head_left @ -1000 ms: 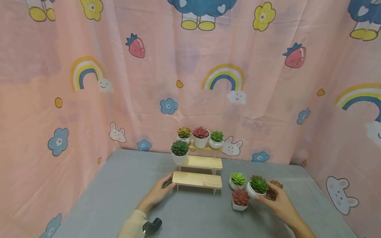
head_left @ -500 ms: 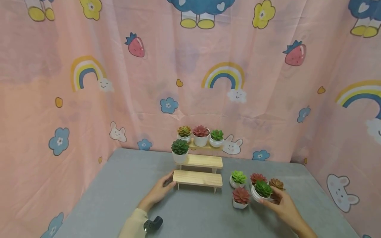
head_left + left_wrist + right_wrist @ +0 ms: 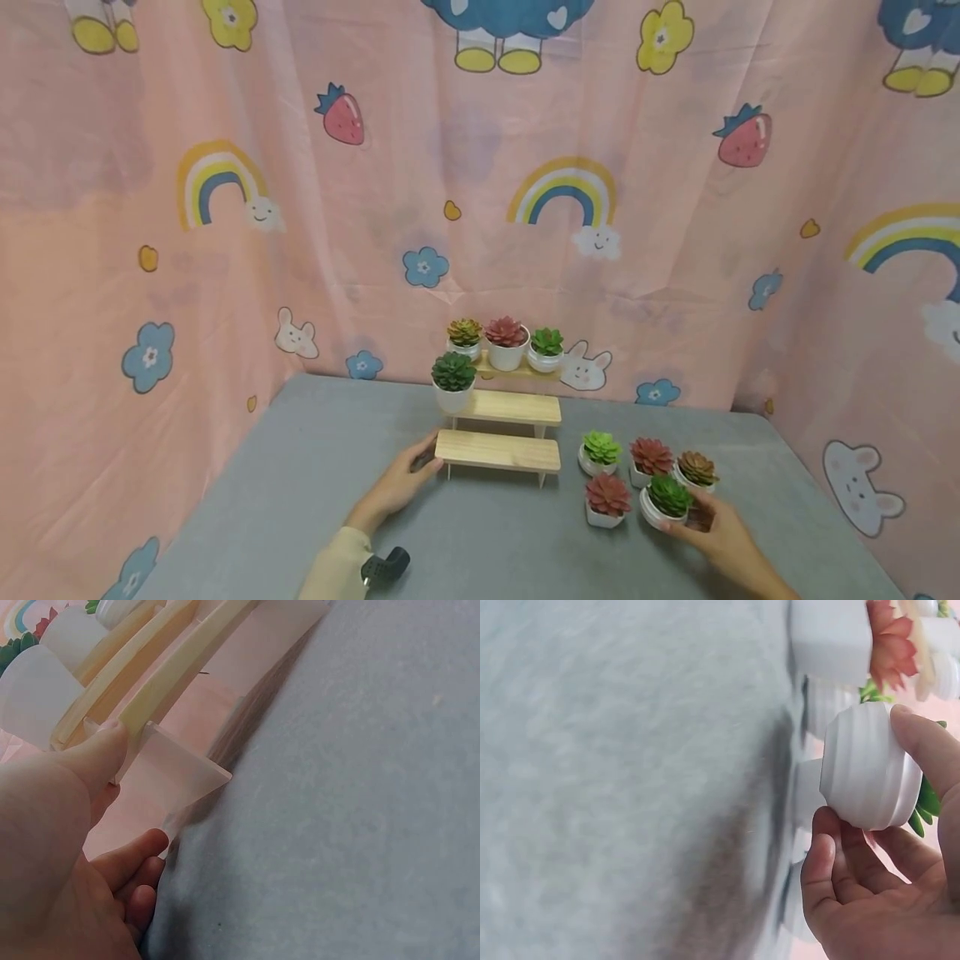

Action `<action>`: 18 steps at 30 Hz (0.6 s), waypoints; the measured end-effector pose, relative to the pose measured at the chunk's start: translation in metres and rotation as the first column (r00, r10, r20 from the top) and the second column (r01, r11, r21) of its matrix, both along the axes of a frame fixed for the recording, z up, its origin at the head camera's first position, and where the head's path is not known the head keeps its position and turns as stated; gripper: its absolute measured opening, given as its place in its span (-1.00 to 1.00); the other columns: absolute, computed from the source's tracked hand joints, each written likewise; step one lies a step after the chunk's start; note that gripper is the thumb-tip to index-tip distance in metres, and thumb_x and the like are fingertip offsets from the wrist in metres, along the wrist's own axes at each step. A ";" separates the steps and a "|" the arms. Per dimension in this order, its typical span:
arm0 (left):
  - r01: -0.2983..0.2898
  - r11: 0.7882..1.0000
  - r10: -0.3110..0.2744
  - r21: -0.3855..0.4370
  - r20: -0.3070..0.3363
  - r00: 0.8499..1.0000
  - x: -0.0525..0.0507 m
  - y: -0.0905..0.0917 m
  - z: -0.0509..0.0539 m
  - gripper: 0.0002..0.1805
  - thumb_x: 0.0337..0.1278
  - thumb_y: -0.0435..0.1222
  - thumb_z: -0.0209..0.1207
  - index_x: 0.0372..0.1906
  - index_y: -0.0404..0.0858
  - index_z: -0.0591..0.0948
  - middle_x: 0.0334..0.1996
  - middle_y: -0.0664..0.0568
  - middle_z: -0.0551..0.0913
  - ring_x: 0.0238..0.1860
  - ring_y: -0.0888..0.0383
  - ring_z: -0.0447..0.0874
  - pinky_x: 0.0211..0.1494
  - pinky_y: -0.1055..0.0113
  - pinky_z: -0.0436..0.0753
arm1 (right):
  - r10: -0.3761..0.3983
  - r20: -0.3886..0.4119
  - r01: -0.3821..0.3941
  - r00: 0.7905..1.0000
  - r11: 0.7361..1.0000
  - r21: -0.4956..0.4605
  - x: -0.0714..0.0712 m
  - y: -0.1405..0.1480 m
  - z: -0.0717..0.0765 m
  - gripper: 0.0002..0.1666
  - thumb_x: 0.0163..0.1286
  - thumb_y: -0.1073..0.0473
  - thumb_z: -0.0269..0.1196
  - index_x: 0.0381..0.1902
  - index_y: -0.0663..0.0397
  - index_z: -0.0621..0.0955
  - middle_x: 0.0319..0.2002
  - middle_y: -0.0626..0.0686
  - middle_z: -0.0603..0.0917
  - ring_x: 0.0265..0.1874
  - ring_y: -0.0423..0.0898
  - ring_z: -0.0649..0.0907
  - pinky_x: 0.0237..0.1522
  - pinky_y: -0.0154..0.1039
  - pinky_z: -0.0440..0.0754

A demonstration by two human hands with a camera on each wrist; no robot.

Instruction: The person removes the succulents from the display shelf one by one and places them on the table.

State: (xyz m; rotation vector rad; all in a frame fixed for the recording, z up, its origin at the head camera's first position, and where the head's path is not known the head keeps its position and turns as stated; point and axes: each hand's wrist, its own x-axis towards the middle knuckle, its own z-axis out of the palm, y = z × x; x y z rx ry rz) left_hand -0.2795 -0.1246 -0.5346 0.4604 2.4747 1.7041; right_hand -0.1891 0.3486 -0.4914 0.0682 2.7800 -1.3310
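A green succulent in a white ribbed pot (image 3: 664,502) is to the right of the wooden stand (image 3: 498,451), and a little nearer to the person. The right hand (image 3: 716,533) holds this pot between thumb and curled fingers; its base is raised above the grey table (image 3: 300,467). The left hand (image 3: 397,483) grips the left end of the stand's lowest step with thumb and fingers. Also right of the stand stand a light-green plant (image 3: 600,447), two red plants (image 3: 607,496) and a brown plant (image 3: 696,468). On the stand's middle step, at left, is a dark-green plant (image 3: 453,372); its top step bears three potted plants (image 3: 506,333). Behind the stand hangs a pink curtain (image 3: 480,125).
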 end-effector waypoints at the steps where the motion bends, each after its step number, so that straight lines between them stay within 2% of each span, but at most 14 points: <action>1: 0.003 1.000 -0.003 -0.002 -0.001 1.000 0.000 0.000 -0.001 -0.28 0.45 -0.05 0.14 0.57 -0.20 0.24 0.44 -0.22 0.43 0.55 -0.26 0.21 0.58 -0.26 0.18 | 0.004 0.024 -0.004 1.000 1.000 -0.007 0.000 0.001 -0.002 -0.10 0.35 0.11 0.38 0.39 0.60 0.28 -0.28 0.12 0.66 -0.50 -0.32 0.54 -0.42 -0.36 0.60; 3: 0.005 1.000 -0.005 -0.003 -0.001 1.000 0.001 0.000 -0.002 -0.27 0.45 -0.04 0.14 0.57 -0.20 0.24 0.45 -0.23 0.41 0.55 -0.27 0.21 0.58 -0.25 0.18 | 0.002 0.071 -0.001 0.997 1.000 -0.015 -0.001 0.003 -0.007 -0.06 0.36 0.09 0.37 0.42 0.61 0.23 -0.36 0.02 0.58 -0.54 -0.28 0.47 -0.46 -0.34 0.54; 5: 0.004 1.000 -0.005 -0.005 -0.001 1.000 0.001 0.000 -0.003 -0.28 0.45 -0.04 0.13 0.57 -0.20 0.24 0.46 -0.23 0.41 0.55 -0.28 0.20 0.58 -0.25 0.18 | -0.001 0.096 0.001 0.995 1.000 -0.005 -0.003 0.005 -0.010 -0.03 0.36 0.08 0.37 0.43 0.64 0.20 -0.28 0.16 0.63 -0.49 -0.26 0.48 -0.44 -0.35 0.54; 7: -0.002 1.000 0.002 -0.014 -0.001 1.000 0.002 0.000 -0.003 -0.28 0.45 -0.03 0.13 0.57 -0.19 0.24 0.45 -0.23 0.42 0.55 -0.27 0.20 0.58 -0.24 0.18 | -0.006 0.109 0.005 0.994 1.000 0.010 -0.005 0.006 -0.013 -0.02 0.36 0.08 0.38 0.42 0.66 0.20 -0.07 0.41 0.64 -0.39 -0.24 0.56 -0.37 -0.35 0.60; 9: -0.007 1.000 0.007 -0.022 0.001 1.000 0.003 0.000 -0.003 -0.27 0.45 -0.02 0.13 0.57 -0.18 0.24 0.45 -0.22 0.42 0.56 -0.27 0.20 0.59 -0.23 0.19 | -0.002 0.105 -0.001 0.995 1.000 0.026 -0.008 0.007 -0.014 -0.04 0.35 0.09 0.38 0.39 0.69 0.21 0.23 0.57 0.49 -0.21 -0.14 0.66 -0.27 -0.31 0.68; 10: -0.009 1.000 0.009 -0.023 0.004 1.000 0.003 0.000 -0.003 -0.27 0.45 -0.02 0.13 0.57 -0.18 0.24 0.45 -0.22 0.42 0.56 -0.27 0.20 0.59 -0.23 0.19 | 0.003 0.106 -0.007 0.994 0.999 0.034 -0.009 0.007 -0.015 -0.05 0.36 0.09 0.37 0.38 0.69 0.22 0.29 0.61 0.41 -0.14 -0.07 0.69 -0.22 -0.28 0.71; 13: -0.015 1.000 0.016 -0.025 0.009 1.000 0.003 0.001 -0.002 -0.27 0.44 -0.01 0.14 0.57 -0.19 0.24 0.46 -0.24 0.40 0.56 -0.29 0.19 0.58 -0.25 0.18 | 0.020 0.100 -0.025 0.995 0.999 0.044 -0.011 0.009 -0.016 -0.06 0.36 0.10 0.37 0.36 0.72 0.22 0.32 0.67 0.33 0.03 0.14 0.70 -0.12 -0.19 0.74; 18: -0.016 1.000 0.016 -0.013 0.009 1.000 0.001 0.001 0.001 -0.27 0.45 -0.01 0.13 0.57 -0.21 0.24 0.49 -0.24 0.36 0.57 -0.29 0.16 0.60 -0.25 0.14 | 0.049 0.076 -0.053 0.996 0.998 0.040 -0.012 0.010 -0.014 -0.07 0.34 0.12 0.38 0.37 0.70 0.23 0.32 0.64 0.36 0.07 0.14 0.68 -0.09 -0.20 0.73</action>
